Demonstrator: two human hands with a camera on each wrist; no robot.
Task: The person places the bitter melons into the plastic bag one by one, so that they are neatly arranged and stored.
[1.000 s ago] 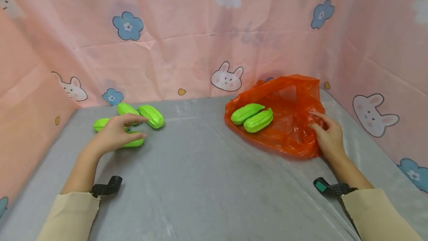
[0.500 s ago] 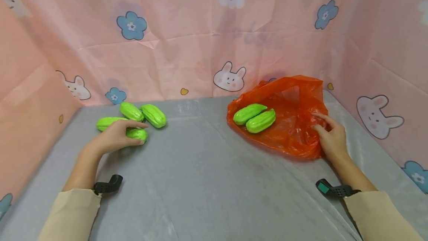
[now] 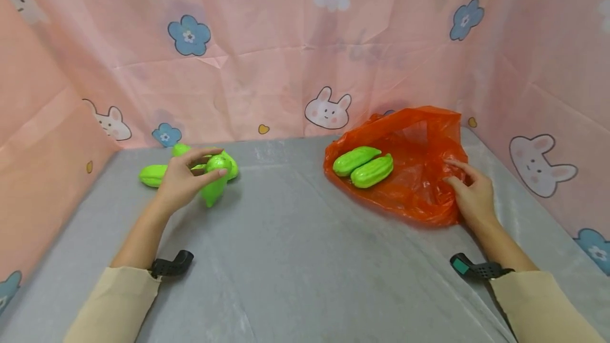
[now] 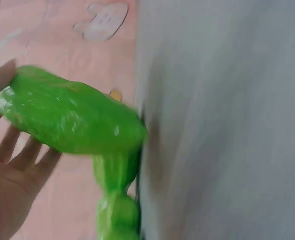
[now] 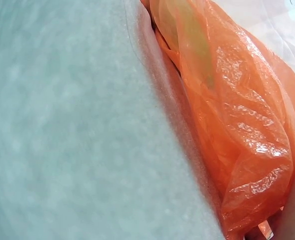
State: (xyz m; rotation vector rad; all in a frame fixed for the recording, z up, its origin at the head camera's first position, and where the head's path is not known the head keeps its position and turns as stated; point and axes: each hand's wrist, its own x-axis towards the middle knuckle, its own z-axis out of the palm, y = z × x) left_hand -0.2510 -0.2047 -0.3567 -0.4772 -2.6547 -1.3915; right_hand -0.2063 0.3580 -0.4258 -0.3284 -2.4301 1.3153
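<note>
My left hand (image 3: 186,179) pinches a bitter melon (image 3: 214,187), bright green and ridged, by its upper end between thumb and fingers. It hangs tilted, pointed end down, and the left wrist view shows its glossy side. Behind that hand lie more bitter melons, one (image 3: 152,175) to the left and others partly hidden by the fingers. My right hand (image 3: 474,197) holds the right side of an orange-red plastic bag (image 3: 414,205), which spreads open toward the left. Two bitter melons (image 3: 372,171) lie side by side at its mouth.
A grey cloth (image 3: 295,258) covers the table. Pink printed curtains (image 3: 267,78) stand behind it and along both sides. Each wrist wears a black band, the left band (image 3: 172,263) and the right band (image 3: 478,267).
My left hand has closed on the nearest bitter melon, lifted it off the table and moved a little right and up. The right hand and the bag have stayed in place.
</note>
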